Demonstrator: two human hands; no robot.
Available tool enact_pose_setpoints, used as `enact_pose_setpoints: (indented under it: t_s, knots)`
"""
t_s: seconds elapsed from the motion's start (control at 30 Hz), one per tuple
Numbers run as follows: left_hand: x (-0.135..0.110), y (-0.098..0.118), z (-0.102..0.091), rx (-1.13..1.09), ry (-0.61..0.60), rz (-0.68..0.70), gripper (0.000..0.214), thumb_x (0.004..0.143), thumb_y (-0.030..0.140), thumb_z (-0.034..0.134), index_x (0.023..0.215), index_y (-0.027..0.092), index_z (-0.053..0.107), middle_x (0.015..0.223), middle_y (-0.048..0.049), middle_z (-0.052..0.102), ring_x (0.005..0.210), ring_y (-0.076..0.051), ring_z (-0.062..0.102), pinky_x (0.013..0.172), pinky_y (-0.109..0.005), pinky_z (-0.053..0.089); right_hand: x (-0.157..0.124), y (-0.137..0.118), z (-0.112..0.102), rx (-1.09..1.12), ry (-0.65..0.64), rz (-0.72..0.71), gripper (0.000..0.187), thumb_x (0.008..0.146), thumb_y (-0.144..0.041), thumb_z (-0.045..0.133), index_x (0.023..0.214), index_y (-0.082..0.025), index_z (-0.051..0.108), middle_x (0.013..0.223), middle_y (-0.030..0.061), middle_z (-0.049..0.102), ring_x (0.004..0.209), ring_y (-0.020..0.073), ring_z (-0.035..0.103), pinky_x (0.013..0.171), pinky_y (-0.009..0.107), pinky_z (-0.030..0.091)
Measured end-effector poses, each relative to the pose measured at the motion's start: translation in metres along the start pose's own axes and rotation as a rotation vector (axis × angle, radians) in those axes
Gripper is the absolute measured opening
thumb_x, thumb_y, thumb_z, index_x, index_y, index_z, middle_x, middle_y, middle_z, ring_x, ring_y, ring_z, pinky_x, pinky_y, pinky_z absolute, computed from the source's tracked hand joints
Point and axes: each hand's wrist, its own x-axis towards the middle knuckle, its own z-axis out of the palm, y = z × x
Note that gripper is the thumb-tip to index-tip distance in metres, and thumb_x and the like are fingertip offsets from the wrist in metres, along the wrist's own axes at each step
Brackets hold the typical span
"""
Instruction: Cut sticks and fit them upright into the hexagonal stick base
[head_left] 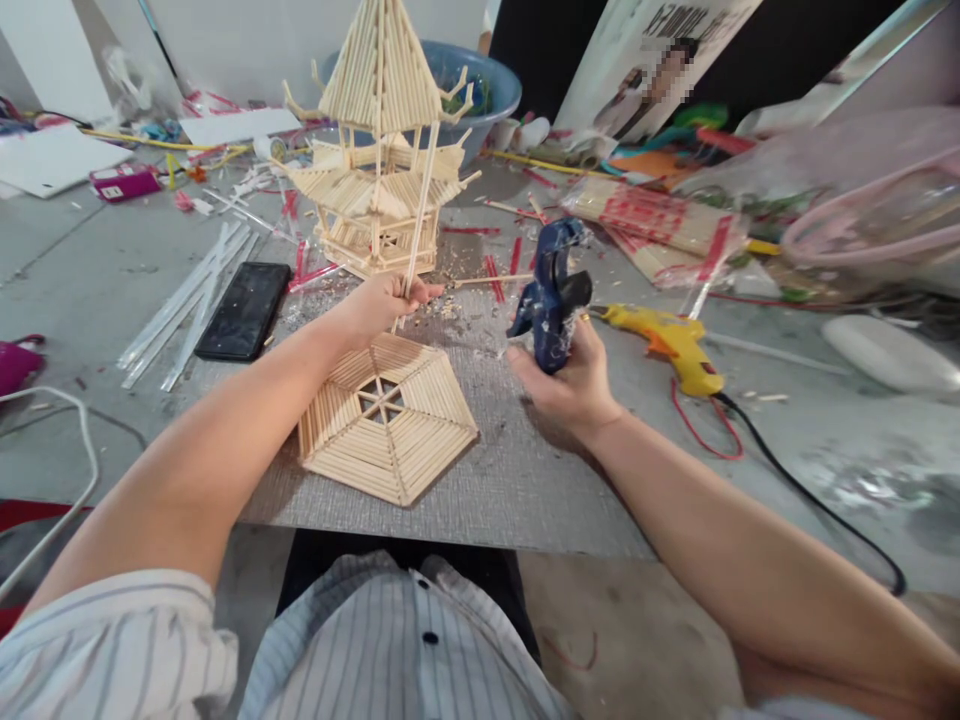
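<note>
In my left hand (394, 300) are thin wooden sticks (424, 215), pinched between the fingers and standing nearly upright. Just below it lies a flat hexagonal panel (442, 405) of sticks laid in rings, with an open spoked centre. My right hand (570, 385) is wrapped around a dark blue hand tool (553, 300) with a black part, smeared with whitish strands; its exact kind is unclear. One thin stick (491, 280) reaches sideways from near my left fingers toward this tool. Behind my left hand rises a tiered stick pagoda (379, 190).
A yellow glue gun (675, 345) with a black cord lies right of my right hand. At left are a black phone (244, 310) and clear glue sticks (187, 300). Behind are a blue basin (495, 90) and packaged sticks (652, 215). Scraps litter the grey table (510, 490).
</note>
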Motion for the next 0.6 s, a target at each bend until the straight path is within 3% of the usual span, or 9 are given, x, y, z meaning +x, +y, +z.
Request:
enact_pose_setpoints:
  t_s: [0.1, 0.27, 0.33, 0.47, 0.6]
  knots:
    - [-0.002, 0.000, -0.007, 0.144, 0.022, 0.000, 0.017, 0.077, 0.006, 0.047, 0.084, 0.014, 0.060, 0.120, -0.0101, 0.065, 0.113, -0.012, 0.059, 0.098, -0.029, 0.041, 0.000, 0.002, 0.000, 0.003, 0.015, 0.044, 0.029, 0.071, -0.022, 0.063, 0.098, -0.028, 0.057, 0.101, 0.0041, 0.065, 0.103, 0.0279, 0.060, 0.088, 0.053, 0.047]
    - [-0.005, -0.002, -0.015, 0.428, 0.027, -0.056, 0.020, 0.081, 0.019, 0.052, 0.092, 0.013, 0.068, 0.098, -0.0067, 0.071, 0.095, -0.016, 0.064, 0.092, -0.031, 0.044, 0.001, -0.002, -0.002, -0.015, 0.006, -0.002, 0.026, 0.071, -0.021, 0.063, 0.094, -0.029, 0.057, 0.100, 0.0038, 0.065, 0.101, 0.0277, 0.060, 0.088, 0.053, 0.047]
    - [-0.006, -0.001, -0.012, 0.373, 0.066, -0.062, 0.022, 0.082, 0.019, 0.052, 0.096, 0.013, 0.068, 0.098, -0.0070, 0.070, 0.092, -0.016, 0.064, 0.088, -0.031, 0.045, 0.002, -0.003, -0.003, -0.013, 0.002, -0.045, 0.027, 0.072, -0.019, 0.062, 0.096, -0.029, 0.057, 0.102, 0.0040, 0.065, 0.102, 0.0276, 0.060, 0.087, 0.053, 0.047]
    - [-0.010, 0.008, 0.001, 0.114, 0.158, 0.028, 0.026, 0.086, 0.014, 0.047, 0.107, 0.016, 0.063, 0.116, -0.0089, 0.065, 0.098, -0.012, 0.064, 0.086, -0.029, 0.048, 0.002, -0.002, -0.003, 0.008, 0.007, -0.079, 0.031, 0.072, -0.019, 0.061, 0.102, -0.029, 0.057, 0.105, 0.0048, 0.064, 0.105, 0.0283, 0.058, 0.089, 0.053, 0.047]
    - [-0.017, 0.025, 0.011, 0.047, 0.038, -0.030, 0.022, 0.086, 0.012, 0.047, 0.100, 0.016, 0.064, 0.112, -0.0086, 0.067, 0.088, -0.011, 0.066, 0.082, -0.027, 0.048, 0.001, -0.002, -0.005, 0.127, -0.053, -0.006, 0.031, 0.072, -0.023, 0.062, 0.103, -0.028, 0.058, 0.104, 0.0049, 0.062, 0.102, 0.0273, 0.058, 0.091, 0.053, 0.046]
